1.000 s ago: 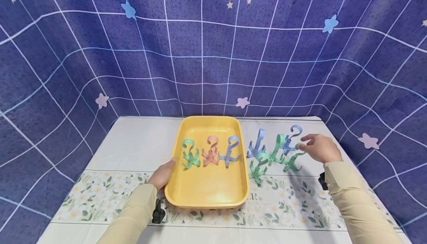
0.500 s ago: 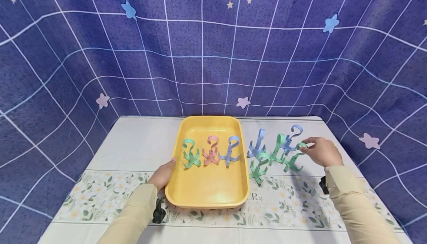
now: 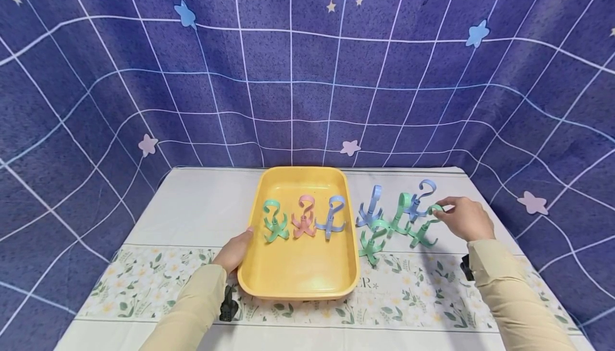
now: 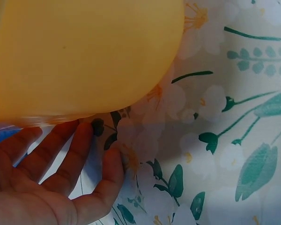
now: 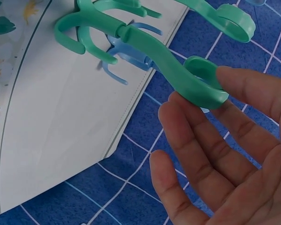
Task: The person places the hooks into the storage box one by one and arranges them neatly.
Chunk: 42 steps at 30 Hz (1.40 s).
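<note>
My right hand (image 3: 465, 218) pinches the curled end of a green rotating four-prong hook (image 5: 164, 61) between thumb and fingers; its prongs point down to the left. Beside it on the table lie a green hook (image 3: 399, 217), another green hook (image 3: 371, 248), a blue hook (image 3: 369, 213) and a second blue hook (image 3: 417, 201). My left hand (image 3: 234, 252) holds the left edge of the yellow tray (image 3: 298, 291), thumb at the rim and fingers against its outside. Inside the tray, a green hook (image 3: 276, 228), a pink hook (image 3: 304, 223) and a blue hook (image 3: 330, 223) stand in a row.
The white table (image 3: 192, 201) carries a floral band (image 3: 144, 276) across its front part. A dark blue curtain (image 3: 307, 100) with grid lines and stars rises behind the table and along both sides. The loose hooks stand close to the tray's right wall.
My right hand came to the green hook's curled end and now pinches it. The hook has shifted barely, if at all. Left hand and tray stay in place.
</note>
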{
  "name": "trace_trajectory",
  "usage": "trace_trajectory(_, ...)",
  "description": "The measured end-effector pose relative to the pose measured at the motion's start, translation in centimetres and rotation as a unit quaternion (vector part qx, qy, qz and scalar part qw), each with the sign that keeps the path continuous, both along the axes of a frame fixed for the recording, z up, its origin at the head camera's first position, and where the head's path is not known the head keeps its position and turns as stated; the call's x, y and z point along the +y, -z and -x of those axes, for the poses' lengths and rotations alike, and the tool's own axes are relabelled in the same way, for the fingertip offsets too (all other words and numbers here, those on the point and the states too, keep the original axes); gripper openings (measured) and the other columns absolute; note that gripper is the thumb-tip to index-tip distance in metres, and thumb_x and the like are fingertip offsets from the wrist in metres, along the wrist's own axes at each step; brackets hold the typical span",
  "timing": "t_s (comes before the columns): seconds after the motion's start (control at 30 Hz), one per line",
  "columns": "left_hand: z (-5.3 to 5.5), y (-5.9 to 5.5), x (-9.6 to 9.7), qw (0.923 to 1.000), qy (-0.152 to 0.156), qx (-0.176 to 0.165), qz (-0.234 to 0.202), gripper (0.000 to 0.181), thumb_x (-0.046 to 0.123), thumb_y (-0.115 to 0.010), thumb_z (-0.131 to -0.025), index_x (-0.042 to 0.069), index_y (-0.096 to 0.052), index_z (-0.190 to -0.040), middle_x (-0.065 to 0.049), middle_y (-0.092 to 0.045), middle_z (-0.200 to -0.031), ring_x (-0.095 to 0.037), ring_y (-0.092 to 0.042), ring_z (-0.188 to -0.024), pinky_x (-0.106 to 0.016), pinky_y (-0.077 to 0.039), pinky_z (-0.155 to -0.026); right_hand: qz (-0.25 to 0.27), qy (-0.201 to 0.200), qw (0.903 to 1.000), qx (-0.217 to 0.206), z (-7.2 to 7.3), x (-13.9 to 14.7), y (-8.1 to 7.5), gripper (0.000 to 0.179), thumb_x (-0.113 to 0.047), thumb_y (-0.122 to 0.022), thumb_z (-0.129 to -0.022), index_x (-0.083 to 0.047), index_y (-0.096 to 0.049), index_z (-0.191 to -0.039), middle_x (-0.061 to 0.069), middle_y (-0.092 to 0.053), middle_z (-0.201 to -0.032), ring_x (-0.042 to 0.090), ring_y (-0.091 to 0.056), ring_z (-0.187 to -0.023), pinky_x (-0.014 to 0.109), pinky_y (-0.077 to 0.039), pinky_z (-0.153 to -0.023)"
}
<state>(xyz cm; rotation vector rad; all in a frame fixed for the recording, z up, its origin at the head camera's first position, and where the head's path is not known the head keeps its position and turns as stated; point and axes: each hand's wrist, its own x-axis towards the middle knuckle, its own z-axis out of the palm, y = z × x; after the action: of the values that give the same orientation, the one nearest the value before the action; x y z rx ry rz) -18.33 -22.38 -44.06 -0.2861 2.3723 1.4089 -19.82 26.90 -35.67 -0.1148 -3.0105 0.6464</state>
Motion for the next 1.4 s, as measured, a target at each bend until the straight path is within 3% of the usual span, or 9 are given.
trace_trajectory(0.3,0.2,0.3,0.1,1.0000,-0.010,-0.002,0.001,0.066,0.046,-0.022,-0.111,-0.004,-0.042,-0.149,-0.017,-0.064,-0.109,-0.023,-0.064,-0.092,-0.043,-0.048,-0.091,-0.008,0.010,0.9999,0.008,-0.2,0.1,-0.1,0.038,-0.027,-0.071,-0.095,0.000,-0.070,-0.120,0.025,-0.072,-0.106,0.049,-0.066,-0.093,0.052,-0.051,-0.063)
trace_trajectory(0.5,0.3,0.4,0.1,1.0000,-0.006,0.001,0.002,0.066,0.046,-0.022,-0.111,-0.004,-0.040,-0.151,-0.017,-0.064,-0.113,-0.024,-0.063,-0.095,-0.045,-0.047,-0.094,-0.012,0.010,0.9995,0.026,-0.3,0.2,-0.3,0.036,-0.027,-0.071,-0.095,0.000,-0.071,-0.117,0.024,-0.073,-0.103,0.047,-0.067,-0.092,0.046,-0.050,-0.059)
trace_trajectory(0.63,0.3,0.4,0.1,1.0000,-0.004,0.000,0.005,0.067,0.047,-0.022,-0.111,-0.004,-0.039,-0.152,-0.017,-0.064,-0.116,-0.024,-0.063,-0.098,-0.046,-0.047,-0.095,-0.017,0.008,0.9992,0.036,-0.3,0.1,-0.6,0.034,-0.027,-0.070,-0.095,-0.001,-0.072,-0.117,0.024,-0.073,-0.103,0.047,-0.067,-0.091,0.050,-0.051,-0.062)
trace_trajectory(1.17,0.4,0.5,0.0,0.9999,-0.003,-0.003,0.016,0.068,0.047,-0.021,-0.111,-0.004,-0.040,-0.151,-0.017,-0.064,-0.114,-0.025,-0.063,-0.097,-0.046,-0.047,-0.096,-0.015,0.014,0.9965,0.081,-0.1,-0.3,-3.5,0.033,-0.027,-0.070,-0.097,-0.002,-0.072,-0.118,0.023,-0.073,-0.103,0.051,-0.065,-0.093,0.060,-0.049,-0.068)
trace_trajectory(1.4,0.3,0.4,0.0,0.9997,-0.008,-0.012,0.022,0.072,0.053,-0.021,-0.110,-0.002,-0.038,-0.153,-0.019,-0.061,-0.125,-0.030,-0.059,-0.109,-0.054,-0.038,-0.106,-0.018,0.008,0.9953,0.095,0.0,-0.5,-4.8,0.034,-0.028,-0.068,-0.098,-0.001,-0.071,-0.120,0.023,-0.073,-0.103,0.051,-0.065,-0.093,0.060,-0.049,-0.068)
